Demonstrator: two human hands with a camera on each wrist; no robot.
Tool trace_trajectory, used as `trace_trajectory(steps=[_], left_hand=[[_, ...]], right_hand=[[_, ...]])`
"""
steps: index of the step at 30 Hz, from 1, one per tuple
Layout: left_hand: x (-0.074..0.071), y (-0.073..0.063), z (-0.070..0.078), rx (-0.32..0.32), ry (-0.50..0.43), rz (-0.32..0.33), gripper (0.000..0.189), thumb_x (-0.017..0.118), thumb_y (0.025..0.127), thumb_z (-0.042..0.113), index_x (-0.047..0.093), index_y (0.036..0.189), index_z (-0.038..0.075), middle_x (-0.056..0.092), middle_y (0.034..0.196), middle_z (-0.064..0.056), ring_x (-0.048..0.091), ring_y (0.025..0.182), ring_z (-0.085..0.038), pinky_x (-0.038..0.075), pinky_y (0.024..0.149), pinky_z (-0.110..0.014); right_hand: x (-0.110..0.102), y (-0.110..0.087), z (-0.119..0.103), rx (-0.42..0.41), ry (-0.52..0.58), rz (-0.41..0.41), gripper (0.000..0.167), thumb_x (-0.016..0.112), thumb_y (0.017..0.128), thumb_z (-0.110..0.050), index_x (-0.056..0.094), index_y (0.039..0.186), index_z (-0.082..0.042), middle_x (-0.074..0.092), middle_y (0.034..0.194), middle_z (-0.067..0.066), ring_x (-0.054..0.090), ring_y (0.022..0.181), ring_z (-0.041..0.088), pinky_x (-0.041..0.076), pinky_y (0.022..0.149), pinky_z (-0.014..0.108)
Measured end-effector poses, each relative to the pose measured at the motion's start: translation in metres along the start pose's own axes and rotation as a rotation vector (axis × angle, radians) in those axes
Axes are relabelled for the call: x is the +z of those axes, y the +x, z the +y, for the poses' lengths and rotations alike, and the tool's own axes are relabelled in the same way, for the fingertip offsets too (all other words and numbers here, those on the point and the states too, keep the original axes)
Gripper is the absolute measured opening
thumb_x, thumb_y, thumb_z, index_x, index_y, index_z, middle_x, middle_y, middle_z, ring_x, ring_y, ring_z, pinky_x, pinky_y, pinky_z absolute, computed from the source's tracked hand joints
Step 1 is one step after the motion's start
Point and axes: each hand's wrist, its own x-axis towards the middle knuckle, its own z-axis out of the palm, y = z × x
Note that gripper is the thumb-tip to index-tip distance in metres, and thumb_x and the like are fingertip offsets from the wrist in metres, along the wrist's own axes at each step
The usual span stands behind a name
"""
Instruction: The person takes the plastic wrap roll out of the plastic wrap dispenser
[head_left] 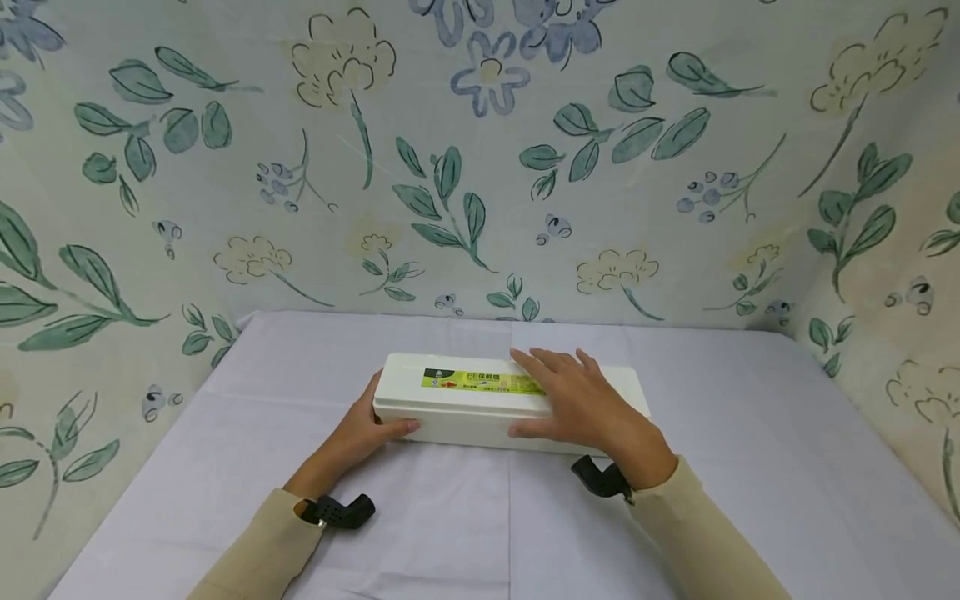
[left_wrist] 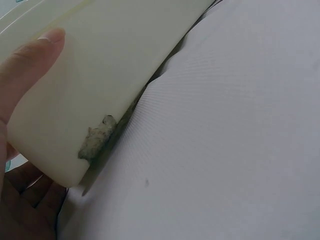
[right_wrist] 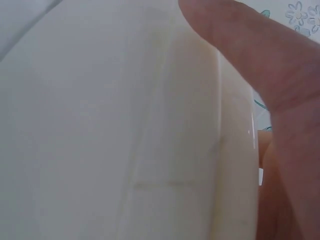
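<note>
A long white plastic cling film box lies crosswise on the table, a yellow-green label on its lid. My left hand grips its left end, thumb on the front face, the other fingers around the end corner. In the left wrist view, that thumb presses the pale side, and a rough greyish patch shows near the lower edge. My right hand spans the right half from above, fingers spread over the lid and thumb low on the front. The right wrist view shows its thumb against the box.
A white cloth with fold lines covers the table. Behind and at the sides hangs a floral curtain with green leaves. A black wrist camera mount sits at the left cuff, another mount at the right.
</note>
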Motion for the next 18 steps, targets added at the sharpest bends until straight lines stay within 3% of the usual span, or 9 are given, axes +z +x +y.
trace_trajectory(steps=[6,18], left_hand=[[0.0005,-0.0007,-0.0011,0.003,0.002,-0.004,0.103,0.082,0.077,0.032,0.013,0.154,0.028,0.038,0.149,-0.004,0.042,0.13,-0.028,0.031,0.105,-0.056],[0.0005,-0.0018,0.0015,0.0,-0.004,-0.001,0.103,0.082,0.078,0.025,0.012,0.155,0.025,0.036,0.15,-0.008,0.042,0.13,-0.031,0.031,0.105,-0.058]], right_hand=[[0.0015,-0.0005,-0.0002,-0.012,-0.008,0.012,0.1,0.073,0.07,-0.067,0.033,0.151,-0.024,0.043,0.147,0.01,0.039,0.135,0.029,0.019,0.11,0.061],[0.0017,-0.0016,-0.0026,-0.021,0.01,0.007,0.097,0.076,0.072,-0.061,0.035,0.151,-0.022,0.045,0.145,0.011,0.04,0.133,0.03,0.02,0.109,0.062]])
